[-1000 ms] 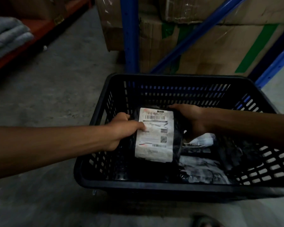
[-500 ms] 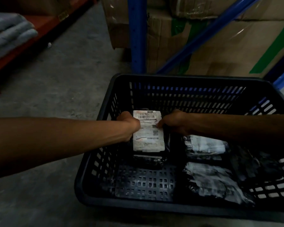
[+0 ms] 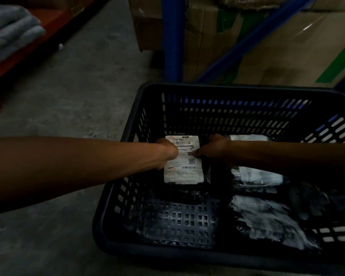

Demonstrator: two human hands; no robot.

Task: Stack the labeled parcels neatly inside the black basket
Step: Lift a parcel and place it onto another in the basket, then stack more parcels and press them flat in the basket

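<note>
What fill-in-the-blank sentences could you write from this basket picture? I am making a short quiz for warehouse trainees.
1. The left hand and right hand press on a parcel whose white label faces ____.
2. That parcel lies in the basket's far ____ corner.
3. The basket stands on a ____ floor.
4. Behind the basket rises a ____ rack post.

Missing words: up; left; concrete; blue

Dim light falls on a grey concrete floor (image 3: 72, 100), where a blue rack post (image 3: 172, 38) and slanted brace front stacked cardboard boxes (image 3: 287, 48), with an orange shelf (image 3: 48, 28) holding folded grey cloth (image 3: 10, 30) at left.
</note>
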